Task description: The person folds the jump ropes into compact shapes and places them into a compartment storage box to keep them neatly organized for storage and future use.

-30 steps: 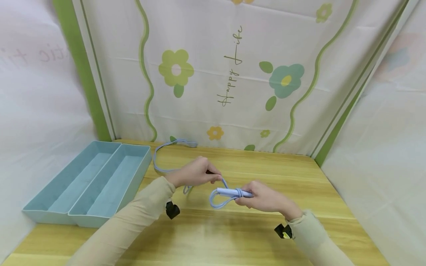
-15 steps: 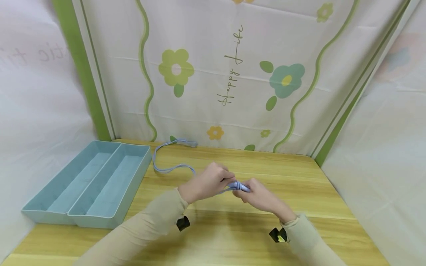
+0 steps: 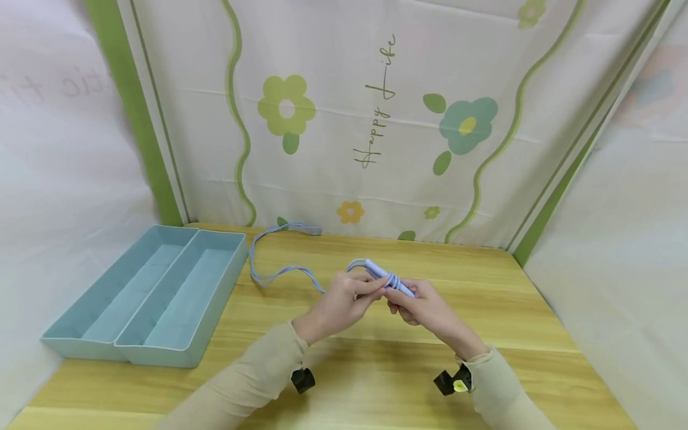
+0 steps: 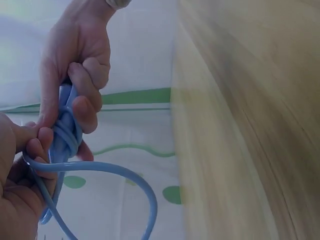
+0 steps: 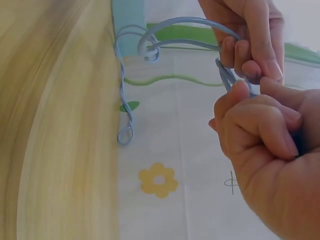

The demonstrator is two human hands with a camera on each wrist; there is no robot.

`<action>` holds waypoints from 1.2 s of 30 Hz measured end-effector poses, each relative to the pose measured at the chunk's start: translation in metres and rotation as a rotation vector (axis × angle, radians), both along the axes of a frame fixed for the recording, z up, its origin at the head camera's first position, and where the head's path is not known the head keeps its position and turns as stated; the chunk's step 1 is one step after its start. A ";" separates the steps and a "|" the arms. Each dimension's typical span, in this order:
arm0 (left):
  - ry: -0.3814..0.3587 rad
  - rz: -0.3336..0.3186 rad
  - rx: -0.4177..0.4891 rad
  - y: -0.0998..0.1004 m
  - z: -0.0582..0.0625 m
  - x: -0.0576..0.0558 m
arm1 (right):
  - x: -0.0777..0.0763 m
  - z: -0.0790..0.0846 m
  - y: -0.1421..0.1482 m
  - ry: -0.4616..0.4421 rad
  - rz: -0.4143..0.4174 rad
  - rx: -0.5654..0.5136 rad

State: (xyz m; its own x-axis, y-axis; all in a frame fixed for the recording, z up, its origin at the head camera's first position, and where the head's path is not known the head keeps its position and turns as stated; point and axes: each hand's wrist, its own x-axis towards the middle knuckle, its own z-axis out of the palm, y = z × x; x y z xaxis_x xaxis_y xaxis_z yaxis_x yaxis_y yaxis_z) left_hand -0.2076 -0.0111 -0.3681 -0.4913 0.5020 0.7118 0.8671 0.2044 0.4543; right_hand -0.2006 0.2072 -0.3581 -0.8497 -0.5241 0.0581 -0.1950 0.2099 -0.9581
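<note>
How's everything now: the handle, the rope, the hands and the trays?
Handle: held above the table
Rope: partly wound round the handle, partly loose on the table
Left hand: pinches the rope
Right hand: grips the handle
Trays: upright, side by side

Head view, relative to one second earlier: the handle (image 3: 375, 268), formerly almost level with its free end toward 9 o'clock, now slants with that end toward 10 o'clock. The cord (image 3: 393, 280) forms a broader band of turns around it; the loop (image 3: 353, 263), earlier at 8 o'clock of the handle, arches out at 9 o'clock from the free end. The left hand (image 3: 344, 298) has shifted toward 4 o'clock, its fingertips, previously apart from the right hand (image 3: 435, 313), now meeting it.
</note>
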 end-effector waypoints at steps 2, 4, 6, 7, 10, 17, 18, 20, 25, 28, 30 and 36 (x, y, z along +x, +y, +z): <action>0.003 -0.017 0.016 0.000 -0.002 0.000 | -0.002 -0.001 0.002 0.004 0.031 -0.014; 0.010 -0.039 0.023 0.000 -0.004 -0.001 | -0.004 -0.003 0.004 0.014 0.067 -0.036; 0.031 -0.049 0.026 -0.001 -0.006 -0.002 | -0.005 -0.004 0.005 0.016 0.099 -0.061; 0.049 -0.052 0.027 -0.001 -0.008 -0.002 | -0.006 -0.004 0.006 0.014 0.108 -0.071; 0.114 -0.049 0.025 -0.001 -0.012 -0.004 | -0.006 -0.004 0.006 0.004 0.117 -0.084; 0.226 -0.048 0.040 -0.001 -0.019 -0.009 | -0.004 -0.001 0.001 0.018 0.071 -0.045; 0.238 -0.052 0.038 -0.001 -0.020 -0.009 | -0.004 -0.001 0.000 0.031 0.062 -0.039; 0.262 -0.060 0.028 -0.002 -0.020 -0.010 | -0.003 -0.001 -0.001 0.052 0.039 -0.028; 0.293 -0.069 0.024 -0.002 -0.022 -0.012 | -0.003 -0.001 -0.005 0.042 -0.036 -0.033; 0.303 -0.064 0.057 -0.001 -0.022 -0.013 | -0.003 0.000 -0.007 -0.007 -0.094 -0.080; 0.310 -0.062 0.089 0.001 -0.021 -0.014 | -0.002 0.001 -0.009 -0.028 -0.130 -0.119; 0.197 -0.091 0.193 0.005 -0.024 -0.013 | -0.001 0.002 -0.007 -0.034 -0.199 -0.185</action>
